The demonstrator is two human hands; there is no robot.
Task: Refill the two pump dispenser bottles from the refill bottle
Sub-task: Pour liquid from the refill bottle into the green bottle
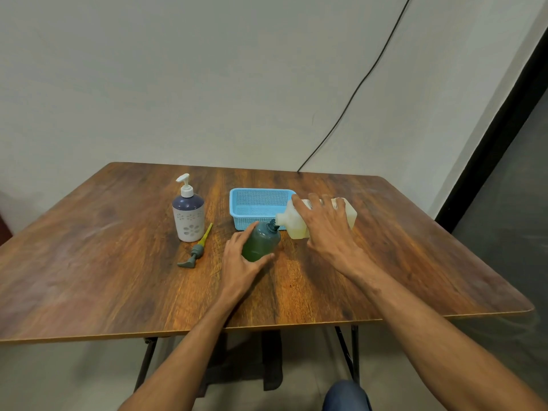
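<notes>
Refill bottle (351, 216), pale and translucent, lies tipped on its side in the right hand (326, 229), whose fingers wrap over its top. Its spout meets the open neck of the green dispenser bottle (261, 243). The left hand (240, 262) grips that bottle from its left side, thumb near and fingers far, steadying it on the worktop (118, 277). This looks like the pour into the first dispenser; whether liquid is running cannot be told. Next, I judge, the pour needs a slow tilt with the spout kept on the neck.

Left of the hands lies the removed pump (195, 252); beyond it stands the white-and-purple dispenser (188, 218), pump still on. A blue basket (261, 190) sits just behind.
</notes>
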